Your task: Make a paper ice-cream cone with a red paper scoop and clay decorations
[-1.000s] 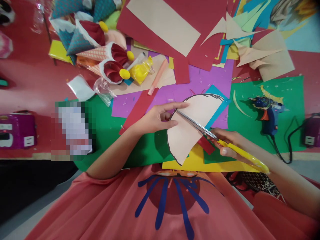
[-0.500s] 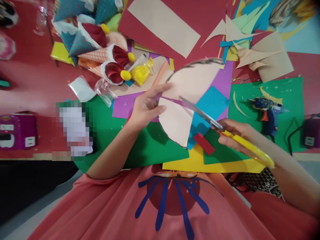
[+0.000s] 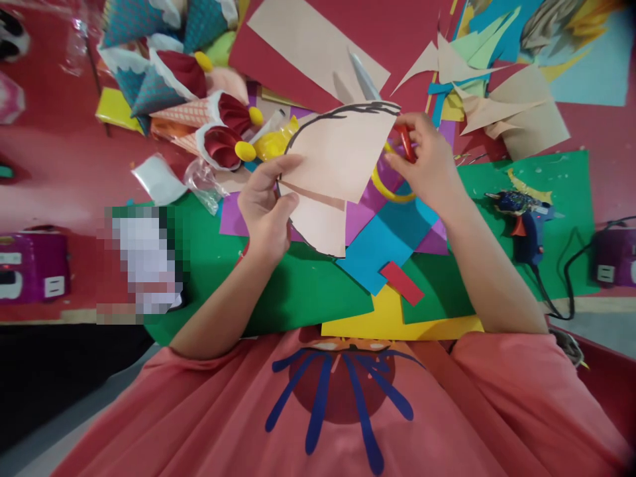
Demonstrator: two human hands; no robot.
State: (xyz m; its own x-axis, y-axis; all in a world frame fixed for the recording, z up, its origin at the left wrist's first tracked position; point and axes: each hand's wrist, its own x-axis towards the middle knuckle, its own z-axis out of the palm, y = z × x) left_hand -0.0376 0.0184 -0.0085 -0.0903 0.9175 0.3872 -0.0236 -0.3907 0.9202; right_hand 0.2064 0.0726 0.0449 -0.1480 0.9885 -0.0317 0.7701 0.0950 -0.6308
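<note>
My left hand [image 3: 268, 209] pinches a pale peach paper piece [image 3: 342, 152] at its left edge, thumb below and fingers above. The piece has a curved edge marked in black and a slit that parts it into an upper and a lower section. In my right hand [image 3: 430, 156] are scissors with red and yellow handles [image 3: 392, 193]. Their metal blade [image 3: 364, 76] points up and away behind the paper's upper right corner. Whether the blades touch the paper I cannot tell. Below lie a blue paper [image 3: 392, 232] and a small red strip [image 3: 402, 283].
Paper cones [image 3: 189, 112] with white trim crowd the upper left. Peach offcuts [image 3: 481, 112] lie at upper right. A glue gun [image 3: 529, 225] with its cord rests on green sheet [image 3: 571, 172] at right. A blurred-out object [image 3: 146, 262] and a purple box [image 3: 32, 265] are at left.
My right hand has carried the scissors up and left, and the blade now points away from me behind the paper. My left hand has shifted the paper slightly left.
</note>
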